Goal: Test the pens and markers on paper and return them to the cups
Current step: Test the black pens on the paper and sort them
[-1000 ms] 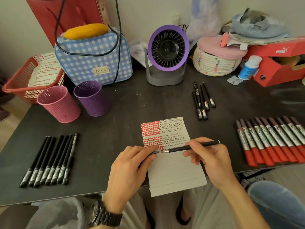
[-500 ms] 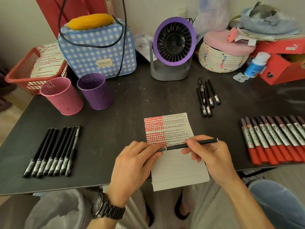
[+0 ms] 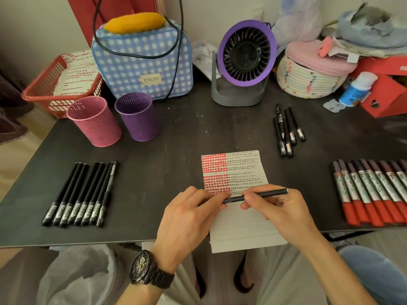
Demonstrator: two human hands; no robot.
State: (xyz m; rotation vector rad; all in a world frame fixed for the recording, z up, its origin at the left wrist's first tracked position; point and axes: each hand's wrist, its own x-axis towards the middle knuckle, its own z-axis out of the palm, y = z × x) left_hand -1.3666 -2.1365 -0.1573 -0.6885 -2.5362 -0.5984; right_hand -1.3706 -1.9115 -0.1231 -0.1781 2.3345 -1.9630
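Note:
My right hand [image 3: 279, 208] holds a black pen [image 3: 264, 194] level above the paper [image 3: 242, 221]. My left hand [image 3: 187, 214] grips the pen's cap [image 3: 225, 200], which meets the pen's tip end. The paper's upper part is filled with red and black test marks. A row of black pens [image 3: 81, 194] lies at the left, a small group of black pens [image 3: 286, 130] at the back right, and a row of red markers [image 3: 374, 192] at the right edge. A pink cup [image 3: 94, 122] and a purple cup [image 3: 137, 116] stand at the back left.
A blue checked bag [image 3: 143, 62], a purple fan [image 3: 244, 62], a woven basket [image 3: 308, 78], a red box [image 3: 387, 93] and a white-blue bottle [image 3: 356, 89] line the back. A red tray [image 3: 44, 84] sits far left. The paper overhangs the dark table's [image 3: 187, 133] front edge.
The cap in my left hand has closed in on the pen's tip; a second ago a gap showed between them. The view has shifted slightly.

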